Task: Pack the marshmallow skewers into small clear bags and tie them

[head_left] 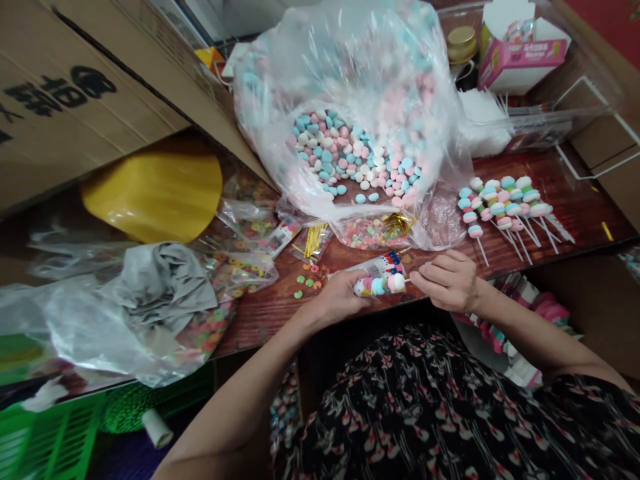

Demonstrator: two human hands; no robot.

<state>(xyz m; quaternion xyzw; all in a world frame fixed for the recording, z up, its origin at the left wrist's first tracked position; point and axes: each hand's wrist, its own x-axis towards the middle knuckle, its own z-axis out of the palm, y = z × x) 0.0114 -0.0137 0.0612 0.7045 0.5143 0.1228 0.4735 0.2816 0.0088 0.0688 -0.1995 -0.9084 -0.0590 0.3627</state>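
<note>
My left hand grips a candy skewer, a stack of pink, white and blue discs on a white stick. A printed clear sleeve lies over the skewer's far side, touching my left hand. My right hand pinches the stick's end beside the top disc. Several finished candy skewers lie on the wooden table right of my right hand. Beyond both hands stands a large clear bag of pastel disc candies. Gold twist ties lie near its front.
Bags of colourful ring candies and a crumpled grey plastic sheet lie left of my hands. Cardboard boxes and a yellow plastic piece are at the upper left. A pink-and-white box stands at the back right.
</note>
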